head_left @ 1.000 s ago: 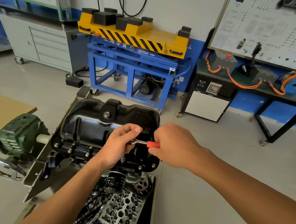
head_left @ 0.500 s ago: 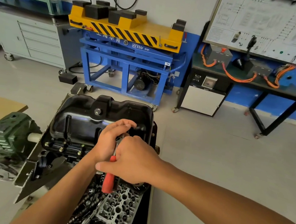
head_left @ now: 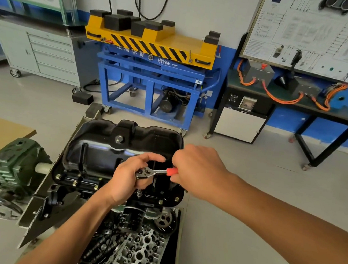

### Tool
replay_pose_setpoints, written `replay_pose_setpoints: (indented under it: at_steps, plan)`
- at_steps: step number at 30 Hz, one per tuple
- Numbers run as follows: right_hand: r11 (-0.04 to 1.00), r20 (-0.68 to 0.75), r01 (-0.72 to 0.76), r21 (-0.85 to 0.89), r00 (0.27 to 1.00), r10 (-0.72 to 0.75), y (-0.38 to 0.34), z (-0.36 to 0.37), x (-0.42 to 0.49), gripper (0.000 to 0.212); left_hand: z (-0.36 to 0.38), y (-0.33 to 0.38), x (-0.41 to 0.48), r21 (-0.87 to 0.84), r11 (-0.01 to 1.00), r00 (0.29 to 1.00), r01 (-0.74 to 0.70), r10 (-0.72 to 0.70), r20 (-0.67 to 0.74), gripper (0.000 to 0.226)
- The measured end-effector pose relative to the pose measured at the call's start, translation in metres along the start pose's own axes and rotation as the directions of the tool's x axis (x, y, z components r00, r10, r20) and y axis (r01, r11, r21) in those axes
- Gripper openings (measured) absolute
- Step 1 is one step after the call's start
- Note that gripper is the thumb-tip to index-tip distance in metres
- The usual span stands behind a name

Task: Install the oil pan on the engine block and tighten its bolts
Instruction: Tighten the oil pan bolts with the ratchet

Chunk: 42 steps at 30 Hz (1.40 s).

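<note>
workshop floor of grey concrete (head_left: 245, 225), blue lift trolley with a yellow striped top (head_left: 152, 45) at the back wall, and down front we're on the bolts. left hand (head_left: 128, 175) is curled round the head of the chrome ratchet wrench with the red handle (head_left: 154, 171), steadying it over the slim steel socket extension (head_left: 139, 191) that drops to the near flange. right hand (head_left: 196, 173) is closed round the red grip at the far end, handle pointing off to the right. both hands clamped on the one tool.

under them, the glossy black pressed-steel oil pan (head_left: 103, 146) sits on top of the dark engine block (head_left: 80, 194), flange down flat, with a row of brass-coloured bolts (head_left: 74, 183) in place along the near edge.

that pan looks stiff in the deep sump but thin at the flange, and slick with that shine. i'd take it by the rim, never the wall. for now the hold that matters is the wrench: far end for leverage, palm over the head so the socket doesn't tip off. too much force could warp the flange, i'd say.

just below lie a black oil filter (head_left: 130, 217) and a bare metal cylinder head (head_left: 141, 249); a green gearbox (head_left: 17, 164) sits left.
</note>
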State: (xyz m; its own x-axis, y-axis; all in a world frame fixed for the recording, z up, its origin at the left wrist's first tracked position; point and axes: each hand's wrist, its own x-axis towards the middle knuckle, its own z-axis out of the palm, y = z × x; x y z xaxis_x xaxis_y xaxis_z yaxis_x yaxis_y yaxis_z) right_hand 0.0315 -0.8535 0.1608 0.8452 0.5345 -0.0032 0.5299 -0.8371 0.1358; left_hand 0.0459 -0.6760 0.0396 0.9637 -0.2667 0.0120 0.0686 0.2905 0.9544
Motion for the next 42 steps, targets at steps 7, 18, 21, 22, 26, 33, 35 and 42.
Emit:
replay_pose_setpoints:
  at_steps: [7, 18, 21, 22, 26, 33, 35, 42]
  plan:
    - [0.999, -0.117, 0.016, -0.037, 0.993, -0.02, 0.009, 0.014, 0.016, 0.01, 0.004, 0.007, -0.001, 0.076, 0.997, 0.997, -0.014, 0.009, 0.073, 0.046]
    - [0.981, -0.148, 0.007, 0.195, 0.989, 0.022, 0.006, 0.026, 0.002, 0.038, 0.026, 0.003, -0.01, 0.277, 0.957, 0.893, -0.091, 0.202, -0.402, 0.038]
    - [0.945, -0.052, 0.026, 0.327, 0.999, -0.01, -0.009, 0.022, -0.007, 0.044, 0.028, 0.006, -0.009, 0.238, 0.964, 0.911, -0.116, 0.198, -0.361, 0.034]
    - [0.933, -0.016, 0.03, 0.357, 1.0, -0.026, -0.016, 0.021, -0.009, 0.046, 0.03, 0.008, -0.009, 0.23, 0.966, 0.923, -0.116, 0.19, -0.334, 0.031]
    - [0.883, 0.015, 0.022, 0.47, 0.999, -0.033, -0.039, 0.023, -0.007, 0.055, 0.036, 0.009, -0.005, 0.115, 0.99, 0.968, -0.086, 0.11, -0.225, 0.037]
    - [0.768, 0.098, -0.054, 0.639, 0.995, -0.012, -0.046, 0.027, -0.004, 0.053, 0.023, 0.009, 0.001, 0.047, 0.997, 0.988, -0.058, 0.064, -0.141, 0.039]
    - [0.806, 0.15, -0.057, 0.589, 0.988, -0.04, -0.038, 0.022, -0.006, 0.053, 0.018, 0.008, 0.002, 0.11, 0.991, 0.986, -0.071, 0.087, -0.143, 0.026]
    - [0.983, 0.094, 0.004, 0.186, 0.995, -0.022, -0.004, 0.001, -0.003, 0.047, 0.005, 0.004, -0.002, 0.198, 0.98, 0.994, -0.014, 0.036, -0.107, 0.025]
